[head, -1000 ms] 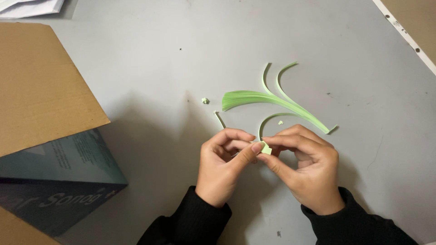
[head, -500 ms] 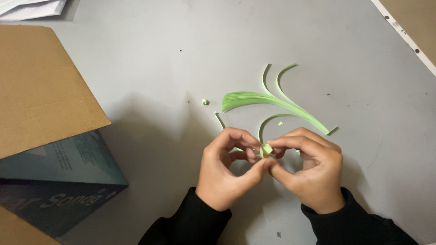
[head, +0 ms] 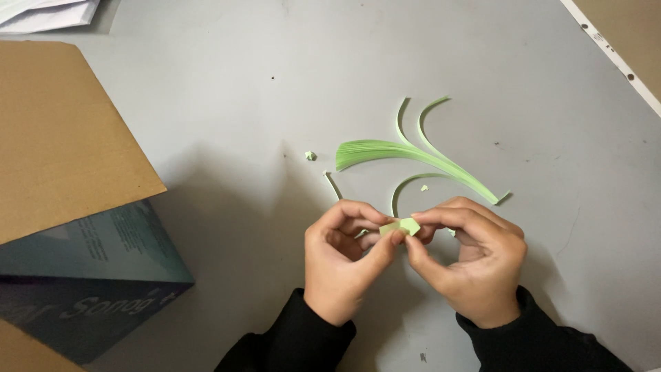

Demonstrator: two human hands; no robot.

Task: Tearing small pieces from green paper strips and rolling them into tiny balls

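- Left hand and right hand meet over the grey table, both pinching 1 small folded green paper piece between thumbs and fingertips.
- Green paper strips lie just beyond the hands.
- A cardboard box sits at left.

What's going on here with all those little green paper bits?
A person in black sleeves is folding a small piece of light green paper, pinched between the fingertips of the left hand and the right hand just above a grey table. Behind the hands lies a fanned bundle of thin green paper strips, with a few loose curled strips and a tiny green scrap nearby. An open cardboard box sits at the left.
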